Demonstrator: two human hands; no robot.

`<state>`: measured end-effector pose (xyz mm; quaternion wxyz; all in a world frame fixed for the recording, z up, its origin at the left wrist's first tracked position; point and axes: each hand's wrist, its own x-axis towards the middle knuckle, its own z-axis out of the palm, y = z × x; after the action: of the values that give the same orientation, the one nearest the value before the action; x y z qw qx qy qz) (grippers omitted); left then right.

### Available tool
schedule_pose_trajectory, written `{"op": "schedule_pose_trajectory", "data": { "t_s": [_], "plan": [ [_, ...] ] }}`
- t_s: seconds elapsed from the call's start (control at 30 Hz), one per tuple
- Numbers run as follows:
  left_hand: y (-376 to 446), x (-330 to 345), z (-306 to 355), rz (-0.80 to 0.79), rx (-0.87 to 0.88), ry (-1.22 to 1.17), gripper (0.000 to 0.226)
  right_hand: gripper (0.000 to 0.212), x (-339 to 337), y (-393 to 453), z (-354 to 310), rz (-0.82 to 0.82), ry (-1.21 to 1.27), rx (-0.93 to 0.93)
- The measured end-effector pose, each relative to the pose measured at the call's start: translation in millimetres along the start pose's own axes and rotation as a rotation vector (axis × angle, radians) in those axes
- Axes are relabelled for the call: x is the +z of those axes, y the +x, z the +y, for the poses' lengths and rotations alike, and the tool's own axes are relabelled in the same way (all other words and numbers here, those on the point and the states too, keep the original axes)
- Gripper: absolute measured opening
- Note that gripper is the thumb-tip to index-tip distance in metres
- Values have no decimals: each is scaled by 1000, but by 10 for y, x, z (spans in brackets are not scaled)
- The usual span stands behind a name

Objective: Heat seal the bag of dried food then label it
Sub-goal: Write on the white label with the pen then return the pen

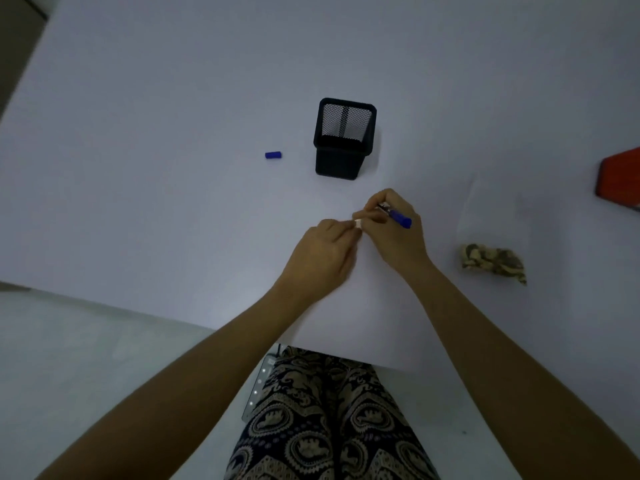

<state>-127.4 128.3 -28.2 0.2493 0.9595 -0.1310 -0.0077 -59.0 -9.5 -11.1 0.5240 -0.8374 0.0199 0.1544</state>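
step: labelling, judged; both hands work a small white label point(357, 223) above the tabletop point(138, 98), mid-way to the near edge.
left hand point(323, 252): fingers curled, pinching the label's left end.
right hand point(394, 233): pinches the label's other end, with a blue pen point(398, 217) tucked in the same fingers.
cap point(273, 155): off the pen, lying left of the black mesh holder point(343, 140), mid-table.
bag point(493, 261): clear bag of dried food near the right edge, well apart from the hands; seal state too faint to tell.
red object point(620, 178): at the right edge, cut off, unclear.
handling: label is light, thin, floppy, probably sticky; hold by its edges. Bag is soft and slippery with a lumpy fill; take hold at the flat top.
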Motion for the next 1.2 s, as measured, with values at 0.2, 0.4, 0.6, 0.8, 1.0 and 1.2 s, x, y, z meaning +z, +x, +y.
{"op": "schedule_pose_trajectory", "data": {
  "t_s": [0.2, 0.4, 0.6, 0.8, 1.0, 1.2],
  "plan": [
    [-56, 113, -60, 69, 59, 125, 32, 13, 97, 67, 111, 48, -301, -275],
    [-17, 162, -100, 112, 43, 105, 32, 14, 169, 22, 154, 82, -498, -394],
    [-14, 225, -119, 189, 49, 83, 29, 27, 211, 89, 119, 116, -176, -444],
    [-27, 269, -145, 223, 45, 85, 33, 10, 189, 155, 126, 26, -82, -460],
    [-33, 244, -132, 228, 49, 99, 30, 27, 246, 304, 126, 8, -130, -435],
    [-23, 269, -98, 242, 4, 98, 30, 35, 250, 342, 191, 40, -39, -360]
  ]
}}
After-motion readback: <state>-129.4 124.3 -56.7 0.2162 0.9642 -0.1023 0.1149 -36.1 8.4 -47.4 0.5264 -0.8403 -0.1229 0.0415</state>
